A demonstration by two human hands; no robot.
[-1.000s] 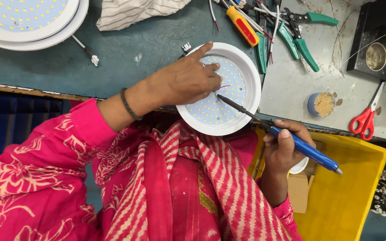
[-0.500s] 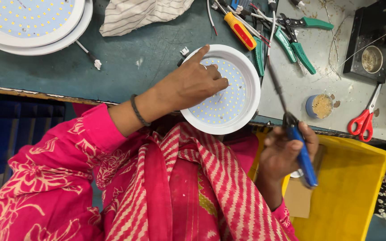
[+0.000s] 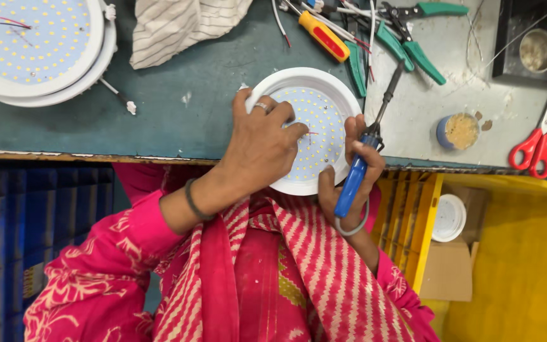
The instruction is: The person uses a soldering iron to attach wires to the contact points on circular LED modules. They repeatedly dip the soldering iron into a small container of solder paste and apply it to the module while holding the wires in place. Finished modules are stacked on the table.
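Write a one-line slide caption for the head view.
Left hand steadies a round white LED panel light at the bench edge while the right hand grips a blue-handled soldering iron.

Bright, even light falls from overhead. The white lamp disc (image 3: 321, 120) near the workbench's (image 3: 159, 120) front edge glares slightly. Shadows stay short and soft. Focus is sharp at the centre; the frame's corners bend and soften a little.
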